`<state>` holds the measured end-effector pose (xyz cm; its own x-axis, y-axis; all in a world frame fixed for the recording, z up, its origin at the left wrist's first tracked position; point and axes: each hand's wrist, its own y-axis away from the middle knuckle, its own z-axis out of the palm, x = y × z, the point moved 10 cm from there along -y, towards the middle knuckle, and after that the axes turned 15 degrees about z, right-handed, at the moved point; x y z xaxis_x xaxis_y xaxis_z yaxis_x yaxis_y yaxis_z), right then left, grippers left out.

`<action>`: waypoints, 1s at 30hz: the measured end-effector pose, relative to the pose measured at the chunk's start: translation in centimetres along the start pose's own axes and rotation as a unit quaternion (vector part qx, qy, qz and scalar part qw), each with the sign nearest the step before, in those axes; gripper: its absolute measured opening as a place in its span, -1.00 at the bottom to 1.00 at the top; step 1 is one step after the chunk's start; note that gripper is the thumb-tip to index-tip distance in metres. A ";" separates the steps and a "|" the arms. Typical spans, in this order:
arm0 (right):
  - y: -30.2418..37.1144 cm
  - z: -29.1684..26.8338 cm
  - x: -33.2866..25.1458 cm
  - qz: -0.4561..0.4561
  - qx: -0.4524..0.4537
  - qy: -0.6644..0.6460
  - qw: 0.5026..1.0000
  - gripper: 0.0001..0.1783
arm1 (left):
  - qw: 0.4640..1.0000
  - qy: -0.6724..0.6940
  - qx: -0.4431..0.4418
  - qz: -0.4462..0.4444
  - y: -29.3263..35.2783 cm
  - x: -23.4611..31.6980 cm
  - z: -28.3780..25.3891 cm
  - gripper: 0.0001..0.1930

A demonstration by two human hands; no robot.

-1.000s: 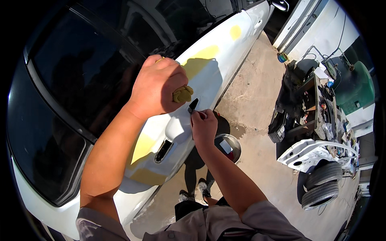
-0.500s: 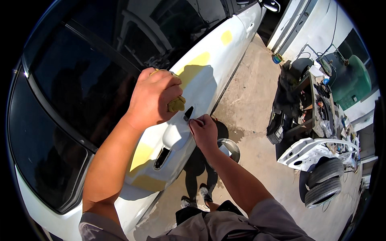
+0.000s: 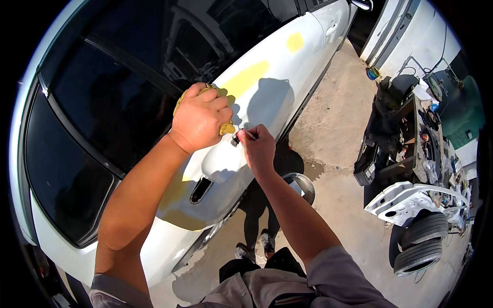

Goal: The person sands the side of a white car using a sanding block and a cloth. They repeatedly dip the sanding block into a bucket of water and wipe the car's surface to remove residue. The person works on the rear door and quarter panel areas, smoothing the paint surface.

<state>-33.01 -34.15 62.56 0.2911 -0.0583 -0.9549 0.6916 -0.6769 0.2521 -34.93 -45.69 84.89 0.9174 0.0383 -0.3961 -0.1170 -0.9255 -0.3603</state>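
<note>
Before me is a white car door (image 3: 277, 56) with yellow patches of filler (image 3: 247, 78) along it. My left hand (image 3: 203, 118) is closed round a crumpled yellow cloth (image 3: 226, 128), just below the dark window (image 3: 120, 84). Close beside it, my right hand (image 3: 259, 149) pinches something small and thin; its kind is hidden. Those fingertips are at the forward handle opening (image 3: 235, 140), which they partly cover. Behind it lie the rounded handle recess and a second dark opening (image 3: 201, 190).
A metal bucket (image 3: 306, 187) stands on the concrete floor (image 3: 328, 113) below my right forearm. Further right are a cluttered workbench (image 3: 418, 149), a loose white door panel (image 3: 393, 200) and two tyres (image 3: 423, 246). The car's side mirror (image 3: 363, 4) juts out at the top.
My right hand has moved up, its fingertips now over the forward handle opening. My left hand still grips the cloth, a little further right. The whole view has shifted slightly.
</note>
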 end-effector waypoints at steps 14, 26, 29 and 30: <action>0.0 -0.1 0.1 0.152 -0.027 -0.232 0.960 -0.76 | 0.996 -0.036 -0.053 -0.066 14.7 6.6 -9.7 -0.63; 5.2 2.0 -2.8 0.016 0.013 -0.003 1.000 -0.80 | 0.995 -0.074 0.020 -0.067 16.2 6.8 -10.2 -0.62; 8.4 3.8 -2.4 -0.051 -0.079 0.123 0.988 -0.77 | 0.994 -0.075 0.031 -0.067 16.4 6.8 -10.1 -0.62; 8.7 3.4 -1.8 -0.063 -0.082 0.086 0.991 -0.72 | 0.994 -0.073 0.036 -0.068 16.4 6.8 -10.1 -0.62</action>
<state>-29.79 -42.44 65.89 0.2944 0.1546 -0.9431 0.8234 -0.5419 0.1682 -26.79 -64.43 84.76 0.8622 0.2205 -0.4561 -0.0275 -0.8786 -0.4768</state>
